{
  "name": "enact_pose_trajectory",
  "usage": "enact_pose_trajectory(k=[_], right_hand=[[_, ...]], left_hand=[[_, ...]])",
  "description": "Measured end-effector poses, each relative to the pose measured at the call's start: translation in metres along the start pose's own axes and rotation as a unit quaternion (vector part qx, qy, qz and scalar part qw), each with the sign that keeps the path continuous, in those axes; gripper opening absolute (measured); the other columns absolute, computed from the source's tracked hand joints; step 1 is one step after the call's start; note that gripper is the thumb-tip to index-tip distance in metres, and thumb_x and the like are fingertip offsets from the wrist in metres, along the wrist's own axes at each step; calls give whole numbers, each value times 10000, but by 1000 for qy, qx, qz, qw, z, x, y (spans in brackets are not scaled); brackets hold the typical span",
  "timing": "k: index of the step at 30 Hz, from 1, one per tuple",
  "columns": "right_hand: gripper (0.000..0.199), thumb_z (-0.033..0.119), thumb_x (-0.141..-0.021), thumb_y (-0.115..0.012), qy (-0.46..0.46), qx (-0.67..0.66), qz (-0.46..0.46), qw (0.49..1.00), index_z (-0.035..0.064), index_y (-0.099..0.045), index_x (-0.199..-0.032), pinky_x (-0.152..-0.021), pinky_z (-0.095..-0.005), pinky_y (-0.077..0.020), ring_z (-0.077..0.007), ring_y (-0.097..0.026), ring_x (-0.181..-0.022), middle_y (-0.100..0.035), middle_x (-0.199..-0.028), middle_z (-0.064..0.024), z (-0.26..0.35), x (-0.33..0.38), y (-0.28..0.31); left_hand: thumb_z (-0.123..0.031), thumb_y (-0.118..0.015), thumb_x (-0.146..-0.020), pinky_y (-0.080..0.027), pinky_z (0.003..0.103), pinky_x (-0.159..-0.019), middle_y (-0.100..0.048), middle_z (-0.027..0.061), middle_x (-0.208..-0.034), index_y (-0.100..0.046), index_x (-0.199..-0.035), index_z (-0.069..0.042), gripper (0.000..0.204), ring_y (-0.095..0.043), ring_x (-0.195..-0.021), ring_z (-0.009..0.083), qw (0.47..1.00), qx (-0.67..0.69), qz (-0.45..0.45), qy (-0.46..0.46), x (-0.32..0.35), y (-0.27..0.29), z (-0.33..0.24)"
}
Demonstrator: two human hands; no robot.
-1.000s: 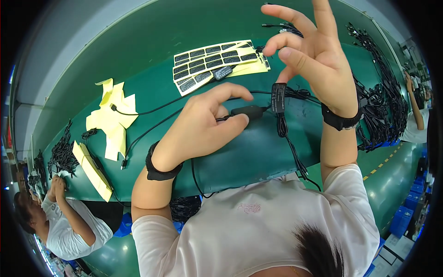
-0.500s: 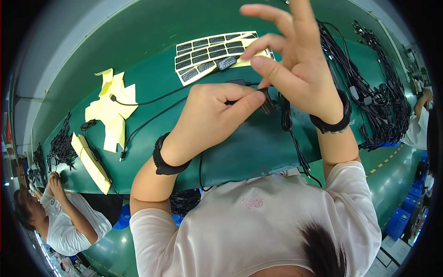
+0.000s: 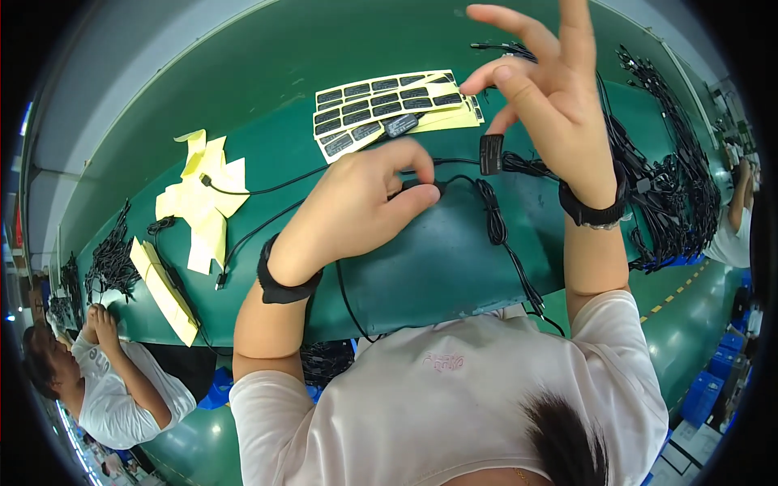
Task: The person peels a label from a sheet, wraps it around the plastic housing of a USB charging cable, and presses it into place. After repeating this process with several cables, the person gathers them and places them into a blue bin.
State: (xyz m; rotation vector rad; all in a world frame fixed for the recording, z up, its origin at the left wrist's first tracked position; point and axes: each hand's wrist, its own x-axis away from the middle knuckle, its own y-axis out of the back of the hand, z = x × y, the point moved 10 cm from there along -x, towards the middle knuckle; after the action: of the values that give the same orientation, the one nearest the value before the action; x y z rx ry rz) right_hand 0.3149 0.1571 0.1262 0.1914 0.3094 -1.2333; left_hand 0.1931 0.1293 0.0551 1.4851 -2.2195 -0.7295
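My left hand (image 3: 365, 190) is closed, thumb and forefinger pinching a black cable's small box (image 3: 416, 187), which they partly cover. Up and to the right, my right hand (image 3: 559, 113) has several fingers spread wide. A small black label (image 3: 491, 155) hangs at one of its fingertips, just above the table and apart from the box. Beyond my left hand lie sheets of black labels on yellow backing (image 3: 454, 118). On them rests another cable's labelled box (image 3: 401, 125). A bundled cable (image 3: 493, 212) runs from the pinched box toward the table's near edge.
Crumpled yellow backing paper (image 3: 198, 198) and a folded yellow strip (image 3: 162, 292) lie on the green table (image 3: 454, 267) to the left. Black cables pile up at the right (image 3: 673, 194) and far left (image 3: 113, 259). A co-worker (image 3: 121, 381) sits at the left.
My right hand has drawn away to the right from my left, with the black label now plainly visible at its fingertip. The box in my left hand shows more clearly.
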Motion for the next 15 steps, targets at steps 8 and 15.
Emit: enact_pose_trajectory(k=[8, 15], right_hand=[[900, -101, -794, -501, -6, 36, 107, 994, 194, 90, -1404, -666, -229, -494, -195, -559, -933, -290, -1303, -186, -11, 7, -38], [919, -111, -783, -524, 19, 48, 94, 994, 187, 85, -1404, -708, -257, -493, -209, -553, -953, -269, -1315, -184, -11, 8, -41]], left_hand=[[-202, -601, -792, -393, 341, -445, -508, 101, -503, -578, -725, -40, 176, -519, -459, 249, 994, -55, -43, -82, 7, -11, -17], [-177, -587, -810, -383, 315, -435, -502, 110, -525, -589, -733, -34, 162, -491, -455, 232, 991, 3, -57, -122, 6, -9, -16]])
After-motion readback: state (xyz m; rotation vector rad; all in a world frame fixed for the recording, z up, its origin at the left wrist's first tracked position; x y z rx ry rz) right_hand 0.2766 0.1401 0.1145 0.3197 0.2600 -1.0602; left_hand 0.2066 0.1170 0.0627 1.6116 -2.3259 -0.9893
